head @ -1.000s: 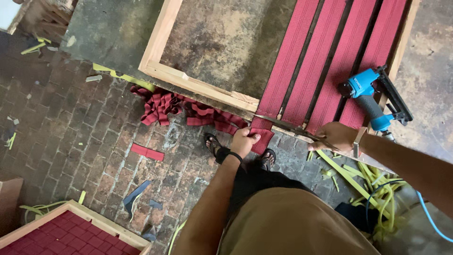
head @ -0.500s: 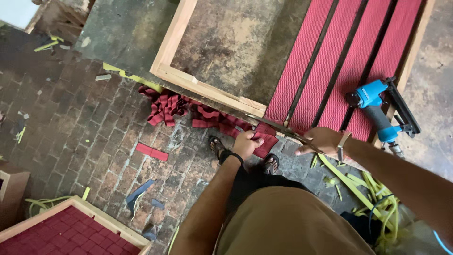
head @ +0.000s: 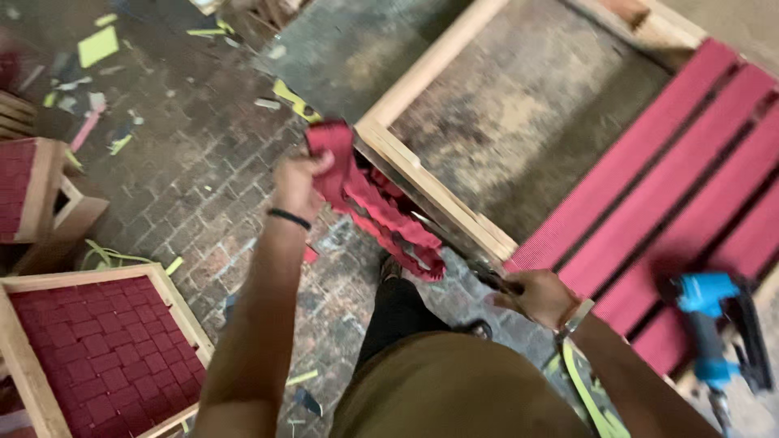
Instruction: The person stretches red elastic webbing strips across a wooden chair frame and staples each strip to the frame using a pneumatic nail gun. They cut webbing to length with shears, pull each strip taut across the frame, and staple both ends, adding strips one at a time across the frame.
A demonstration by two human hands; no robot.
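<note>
Red woven panel in a wooden frame (head: 89, 349) is lying at the lower left of the frame on the brick floor (head: 211, 178), with a second red-topped wooden piece (head: 32, 191) sitting above it at the left edge. Yellow and pink scraps (head: 97, 47) are lying scattered across the upper left. Left hand (head: 299, 182), at centre, is closing around the top end of a red webbing strip (head: 369, 203), which is hanging down and rightward beside the corner of a bare wooden frame (head: 430, 174). Right hand (head: 542, 296), lower right of centre, is gripping a dark metal tool (head: 487, 274) whose kind is too blurred to tell. Red webbing bands (head: 649, 211) are stretching across the frame at the right. Blue nail gun (head: 710, 324) is resting at the lower right edge.
</note>
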